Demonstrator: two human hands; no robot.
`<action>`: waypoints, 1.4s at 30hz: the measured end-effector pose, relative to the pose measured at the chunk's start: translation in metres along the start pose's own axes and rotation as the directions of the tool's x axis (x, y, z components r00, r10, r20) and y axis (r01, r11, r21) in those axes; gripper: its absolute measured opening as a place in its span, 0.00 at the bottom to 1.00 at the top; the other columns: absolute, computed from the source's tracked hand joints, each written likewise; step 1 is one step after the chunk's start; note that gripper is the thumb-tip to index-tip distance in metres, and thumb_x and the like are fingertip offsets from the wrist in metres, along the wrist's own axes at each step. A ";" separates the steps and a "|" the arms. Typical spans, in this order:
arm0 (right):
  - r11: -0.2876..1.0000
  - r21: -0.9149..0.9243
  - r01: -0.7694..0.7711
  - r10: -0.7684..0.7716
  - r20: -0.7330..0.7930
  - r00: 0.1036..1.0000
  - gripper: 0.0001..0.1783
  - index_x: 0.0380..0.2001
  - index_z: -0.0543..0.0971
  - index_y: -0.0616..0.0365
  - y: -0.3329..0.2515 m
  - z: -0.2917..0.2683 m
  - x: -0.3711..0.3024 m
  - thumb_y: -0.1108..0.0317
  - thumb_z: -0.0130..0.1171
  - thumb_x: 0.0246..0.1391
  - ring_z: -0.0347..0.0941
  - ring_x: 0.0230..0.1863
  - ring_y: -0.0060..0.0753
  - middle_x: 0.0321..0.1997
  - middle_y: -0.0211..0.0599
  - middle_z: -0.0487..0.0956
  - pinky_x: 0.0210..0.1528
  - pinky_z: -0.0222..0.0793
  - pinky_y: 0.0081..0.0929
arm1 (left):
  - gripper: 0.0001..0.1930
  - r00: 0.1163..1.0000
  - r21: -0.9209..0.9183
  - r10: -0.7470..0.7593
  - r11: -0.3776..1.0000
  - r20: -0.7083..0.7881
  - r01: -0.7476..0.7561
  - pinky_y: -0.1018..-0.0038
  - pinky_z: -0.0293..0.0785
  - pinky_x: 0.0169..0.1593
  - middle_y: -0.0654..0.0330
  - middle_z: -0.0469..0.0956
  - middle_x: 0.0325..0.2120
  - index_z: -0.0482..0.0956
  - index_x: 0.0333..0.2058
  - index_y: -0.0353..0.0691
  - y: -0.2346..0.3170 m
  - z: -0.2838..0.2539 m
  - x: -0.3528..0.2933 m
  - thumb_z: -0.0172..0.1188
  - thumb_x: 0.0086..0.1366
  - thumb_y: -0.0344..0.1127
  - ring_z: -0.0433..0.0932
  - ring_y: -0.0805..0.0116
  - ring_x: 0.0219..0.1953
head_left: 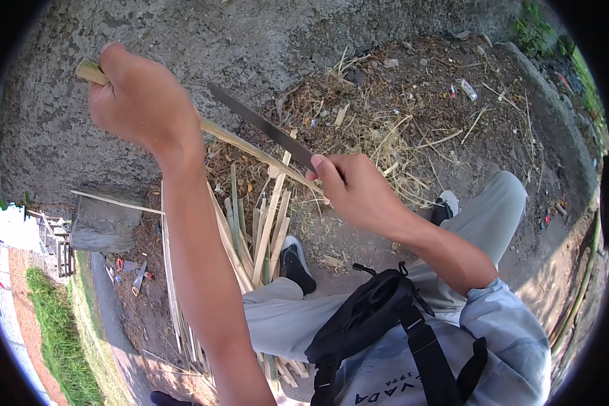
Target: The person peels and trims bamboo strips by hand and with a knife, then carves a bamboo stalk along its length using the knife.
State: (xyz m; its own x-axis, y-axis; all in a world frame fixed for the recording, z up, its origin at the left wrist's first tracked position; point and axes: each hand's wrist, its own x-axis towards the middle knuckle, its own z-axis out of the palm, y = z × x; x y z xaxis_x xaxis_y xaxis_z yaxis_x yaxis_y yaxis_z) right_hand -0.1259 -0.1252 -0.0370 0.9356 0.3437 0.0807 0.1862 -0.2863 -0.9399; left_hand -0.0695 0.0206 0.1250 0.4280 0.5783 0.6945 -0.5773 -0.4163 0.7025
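My left hand (pixel 141 101) is closed around the upper end of a long pale bamboo strip (pixel 240 141), holding it up at the top left. The strip slants down to the right toward my right hand (pixel 358 189). My right hand grips the handle of a long dark knife (pixel 258 123), whose blade points up and left and lies along the strip. A pile of split bamboo strips (pixel 250 233) rests on the ground below the hands, between my legs.
Dry shavings and straw (pixel 386 128) litter the dirt beyond the hands, against a grey concrete surface (pixel 250 40). My black shoes (pixel 295 262) and grey trousers sit below. A black bag (pixel 365 314) hangs on my chest. A concrete block (pixel 105 223) lies at left.
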 end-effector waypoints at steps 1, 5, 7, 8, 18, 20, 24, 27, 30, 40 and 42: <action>0.995 0.097 0.023 -0.010 -0.134 0.991 0.23 0.29 0.77 0.69 -0.007 -0.004 0.003 0.59 0.45 0.67 0.63 0.12 0.37 0.11 0.41 0.67 0.20 0.59 0.37 | 0.19 1.000 -0.008 0.009 1.000 0.020 -0.009 0.67 0.60 0.27 0.62 0.62 0.11 0.61 0.14 0.36 0.000 0.001 0.001 0.47 0.63 0.38 0.61 0.71 0.17; 0.976 0.118 0.184 -0.124 -0.396 0.910 0.24 0.26 0.76 0.69 -0.029 -0.026 0.011 0.59 0.44 0.67 0.59 0.12 0.43 0.11 0.46 0.65 0.21 0.58 0.39 | 0.20 0.995 0.013 0.087 0.996 -0.047 -0.086 0.68 0.60 0.26 0.61 0.63 0.11 0.60 0.13 0.36 -0.006 0.007 0.004 0.47 0.63 0.37 0.62 0.71 0.16; 0.978 0.102 0.179 -0.128 -0.382 0.915 0.23 0.26 0.76 0.70 -0.039 -0.025 0.003 0.60 0.44 0.67 0.62 0.12 0.45 0.11 0.48 0.66 0.22 0.59 0.41 | 0.19 0.996 0.008 0.087 0.996 -0.019 -0.087 0.70 0.59 0.25 0.62 0.63 0.10 0.61 0.14 0.37 -0.005 0.006 0.003 0.47 0.63 0.36 0.61 0.73 0.15; 0.981 0.088 0.174 -0.131 -0.367 0.921 0.23 0.27 0.76 0.70 -0.042 -0.021 -0.003 0.60 0.45 0.67 0.65 0.13 0.47 0.12 0.50 0.68 0.22 0.60 0.44 | 0.19 0.996 0.009 0.089 0.996 -0.021 -0.089 0.70 0.59 0.25 0.62 0.63 0.10 0.61 0.14 0.37 -0.004 0.004 0.003 0.47 0.63 0.36 0.61 0.73 0.15; 0.987 -0.097 0.124 -0.135 -0.112 0.984 0.15 0.35 0.75 0.66 -0.010 0.014 -0.012 0.63 0.45 0.66 0.69 0.15 0.57 0.12 0.51 0.69 0.21 0.62 0.44 | 0.18 0.999 -0.037 0.032 0.999 0.016 -0.031 0.70 0.58 0.24 0.64 0.62 0.11 0.60 0.14 0.39 -0.009 0.004 0.005 0.47 0.63 0.37 0.60 0.73 0.15; 0.988 -0.071 0.136 -0.142 -0.096 0.985 0.16 0.35 0.75 0.66 -0.027 0.013 -0.012 0.63 0.45 0.66 0.69 0.15 0.57 0.11 0.51 0.69 0.21 0.62 0.44 | 0.18 0.999 -0.031 0.036 0.999 0.002 -0.036 0.70 0.58 0.24 0.63 0.63 0.12 0.61 0.14 0.38 -0.007 0.001 0.004 0.47 0.63 0.36 0.60 0.73 0.15; 0.969 -0.200 0.146 -0.170 -0.110 0.979 0.20 0.30 0.75 0.68 -0.005 0.029 -0.003 0.61 0.45 0.66 0.72 0.18 0.62 0.12 0.55 0.72 0.25 0.68 0.50 | 0.18 0.993 -0.033 0.122 0.992 0.001 -0.122 0.69 0.59 0.25 0.62 0.63 0.11 0.62 0.14 0.36 -0.004 0.009 0.000 0.47 0.62 0.36 0.61 0.72 0.16; 0.965 -0.245 0.095 -0.115 -0.066 0.991 0.20 0.28 0.75 0.68 0.010 0.023 0.000 0.61 0.45 0.66 0.72 0.18 0.62 0.13 0.55 0.73 0.24 0.67 0.50 | 0.19 0.995 -0.039 0.104 0.994 0.007 -0.104 0.69 0.60 0.25 0.62 0.64 0.11 0.62 0.14 0.34 -0.009 0.006 -0.002 0.47 0.61 0.36 0.61 0.72 0.16; 0.980 -0.159 0.118 -0.132 -0.080 0.988 0.20 0.26 0.74 0.67 -0.013 0.017 -0.004 0.61 0.46 0.66 0.72 0.18 0.62 0.14 0.55 0.73 0.23 0.67 0.51 | 0.17 0.992 -0.044 0.123 0.992 0.030 -0.121 0.71 0.60 0.24 0.61 0.63 0.12 0.63 0.16 0.35 -0.012 0.001 0.002 0.49 0.62 0.35 0.61 0.71 0.16; 0.905 -0.407 0.124 -0.164 -0.066 0.984 0.23 0.25 0.76 0.66 -0.001 0.021 0.010 0.57 0.45 0.66 0.72 0.19 0.62 0.14 0.55 0.73 0.24 0.67 0.53 | 0.16 0.998 -0.041 0.056 0.998 0.002 -0.056 0.73 0.61 0.22 0.57 0.66 0.13 0.67 0.20 0.33 0.002 0.014 -0.016 0.50 0.63 0.37 0.65 0.70 0.15; 0.915 -0.384 0.122 -0.151 -0.044 0.988 0.23 0.25 0.76 0.67 0.002 0.013 0.013 0.58 0.45 0.66 0.72 0.19 0.63 0.14 0.55 0.73 0.25 0.67 0.53 | 0.16 0.997 -0.062 0.081 0.995 -0.021 -0.082 0.73 0.60 0.20 0.57 0.65 0.13 0.67 0.20 0.33 -0.003 0.014 -0.011 0.50 0.63 0.38 0.64 0.70 0.15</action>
State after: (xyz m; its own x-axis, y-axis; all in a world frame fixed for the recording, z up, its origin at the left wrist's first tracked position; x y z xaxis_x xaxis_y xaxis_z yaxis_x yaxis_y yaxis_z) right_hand -0.1174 -0.1101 -0.0424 0.9093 0.3428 0.2360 0.4000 -0.5631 -0.7231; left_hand -0.0626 0.0056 0.1180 0.3655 0.5571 0.7457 -0.6525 -0.4180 0.6321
